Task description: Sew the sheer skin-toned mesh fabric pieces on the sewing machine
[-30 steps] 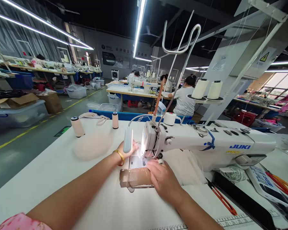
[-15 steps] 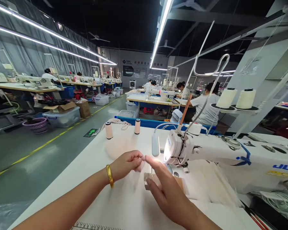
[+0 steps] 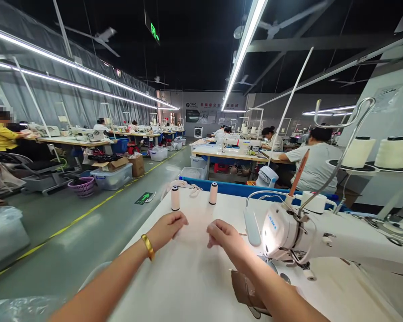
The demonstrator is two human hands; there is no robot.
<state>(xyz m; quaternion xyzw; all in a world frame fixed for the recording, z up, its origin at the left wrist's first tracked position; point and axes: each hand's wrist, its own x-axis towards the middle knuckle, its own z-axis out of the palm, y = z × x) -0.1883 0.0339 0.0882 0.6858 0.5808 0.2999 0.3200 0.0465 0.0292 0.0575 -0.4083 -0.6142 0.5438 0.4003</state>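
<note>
Over the white sewing table (image 3: pixel 174 286), my left hand (image 3: pixel 169 229) is closed in a pinch, a gold bangle on its wrist. My right hand (image 3: pixel 225 239) pinches too, a short distance to the right. A pale pink, nearly see-through piece of fabric (image 3: pixel 197 226) shows faintly between the two hands; its edges are hard to make out. To the right of my right hand stands the white sewing machine (image 3: pixel 282 232) with its lamp lit. Beneath my right forearm lies a brown piece (image 3: pixel 243 288) beside the needle area, partly covered.
Two pale pink thread spools (image 3: pixel 175 199) stand at the table's far edge near a bundle of cloth strips (image 3: pixel 191 188). Cream thread cones (image 3: pixel 359 152) sit on a stand at right. Beige fabric (image 3: pixel 366 286) lies under the machine arm. Co-workers sit at machines beyond.
My hands have moved apart and away from the needle area, toward the left of the machine. My right hand has gone from outstretched fingers to a pinch. The view has turned left.
</note>
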